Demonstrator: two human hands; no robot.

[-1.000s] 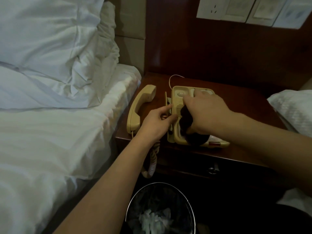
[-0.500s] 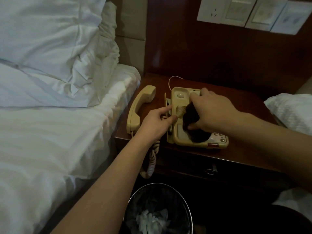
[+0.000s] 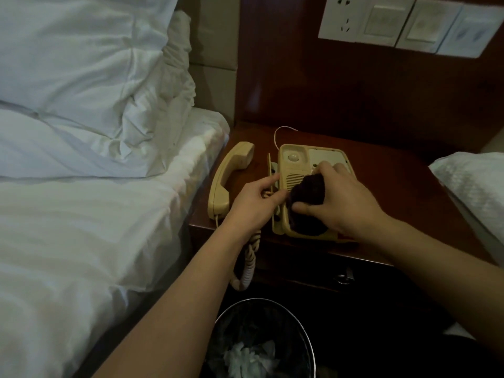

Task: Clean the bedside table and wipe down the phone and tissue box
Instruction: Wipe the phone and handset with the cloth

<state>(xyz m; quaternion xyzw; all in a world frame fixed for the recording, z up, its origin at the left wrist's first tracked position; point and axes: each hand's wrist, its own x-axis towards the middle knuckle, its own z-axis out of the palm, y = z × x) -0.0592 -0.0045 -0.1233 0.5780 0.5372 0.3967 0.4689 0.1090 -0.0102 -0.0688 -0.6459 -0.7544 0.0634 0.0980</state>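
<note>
A beige phone base [image 3: 296,170] stands on the dark wooden bedside table [image 3: 403,192]. Its handset [image 3: 227,178] lies off the cradle on the table to the left, and the coiled cord [image 3: 246,266] hangs over the front edge. My right hand [image 3: 343,200] grips a dark cloth [image 3: 308,192] and presses it on the base's front half, hiding the keys. My left hand [image 3: 256,203] pinches the base's left edge between thumb and fingers. No tissue box is in view.
A bed with white sheets and pillows [image 3: 90,132] lies left of the table. Another white pillow [image 3: 474,184] sits at the right edge. A bin [image 3: 261,342] with crumpled tissue stands below the table. Wall sockets and switches [image 3: 403,23] are above.
My right hand has slid the cloth over the phone base, up toward the back and then down toward the front again. My left hand has stayed on the base's left edge.
</note>
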